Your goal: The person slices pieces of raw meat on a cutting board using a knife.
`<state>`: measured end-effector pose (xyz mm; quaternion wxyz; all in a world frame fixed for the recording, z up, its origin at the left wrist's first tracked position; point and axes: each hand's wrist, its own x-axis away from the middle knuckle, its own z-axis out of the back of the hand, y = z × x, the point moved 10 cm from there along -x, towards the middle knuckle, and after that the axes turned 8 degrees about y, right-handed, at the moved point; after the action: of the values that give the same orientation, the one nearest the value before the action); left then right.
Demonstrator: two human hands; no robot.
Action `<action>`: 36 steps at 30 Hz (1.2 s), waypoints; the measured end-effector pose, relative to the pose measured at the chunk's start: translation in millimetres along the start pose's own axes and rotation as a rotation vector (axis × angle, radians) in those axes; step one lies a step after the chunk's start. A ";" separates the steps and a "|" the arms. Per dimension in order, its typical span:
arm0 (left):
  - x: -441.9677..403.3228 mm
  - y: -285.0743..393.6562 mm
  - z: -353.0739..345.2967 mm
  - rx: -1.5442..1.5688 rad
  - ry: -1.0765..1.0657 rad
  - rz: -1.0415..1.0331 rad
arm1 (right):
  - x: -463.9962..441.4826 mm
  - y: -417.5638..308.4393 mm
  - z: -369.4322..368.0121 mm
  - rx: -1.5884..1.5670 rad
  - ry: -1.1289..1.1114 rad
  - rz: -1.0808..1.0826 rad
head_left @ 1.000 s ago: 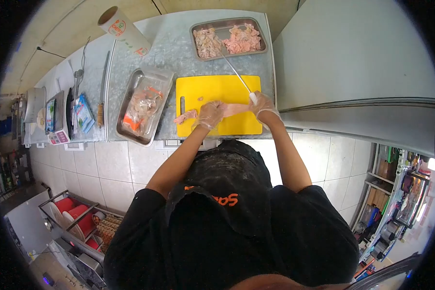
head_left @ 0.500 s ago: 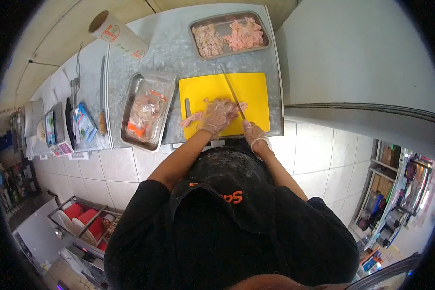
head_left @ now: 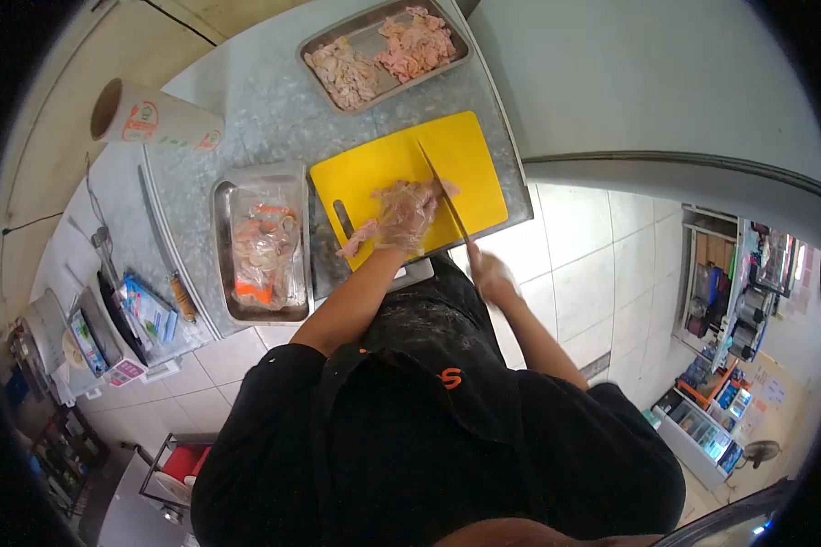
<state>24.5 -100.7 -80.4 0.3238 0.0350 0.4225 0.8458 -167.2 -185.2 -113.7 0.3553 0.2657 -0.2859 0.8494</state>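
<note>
My right hand [head_left: 493,276], in a clear plastic glove, is closed round the handle of a long knife [head_left: 454,211]. Its blade slants across the yellow cutting board [head_left: 479,164], just right of my left hand [head_left: 407,217]. That hand, also gloved, lies with curled fingers pressing on pale pink raw meat, most of it hidden underneath. A bit of the meat [head_left: 451,188] shows by the blade. Another strip of meat [head_left: 359,239] lies at the board's left edge, beside my left wrist.
Behind the board, a metal tray [head_left: 374,38] holds two heaps of cut meat. A second metal tray [head_left: 222,273] at left contains a plastic bag [head_left: 263,244]. A paper-towel-like roll [head_left: 169,118] and a wooden-handled tool [head_left: 181,297] are farther left. The counter's right edge adjoins a large grey panel.
The view has turned, so the board appears tilted. My right hand has drawn back toward me with the knife, past the board's near edge. My left hand stays on the meat.
</note>
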 end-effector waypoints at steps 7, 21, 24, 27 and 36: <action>-0.2 -2.4 -0.3 0.048 -0.006 -0.039 | 12.4 16.6 -17.3 0.027 0.057 0.023; 13.1 13.6 44.9 0.077 -0.024 -0.136 | -7.3 -69.6 2.2 -0.032 0.348 0.453; 9.7 19.1 57.0 0.109 -0.041 -0.100 | -28.7 -91.0 13.0 -0.019 0.341 0.403; 12.8 7.9 46.1 -0.085 -0.052 -0.085 | -24.6 -62.8 -4.0 -0.054 0.146 0.126; 18.3 -10.4 38.3 0.052 -0.058 0.019 | -2.6 -25.6 -26.6 0.188 0.106 0.300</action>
<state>28.3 -59.1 -67.5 0.3269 0.0722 0.4344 0.8362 -152.9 -153.5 -126.2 0.2128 0.2069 -0.2224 0.9287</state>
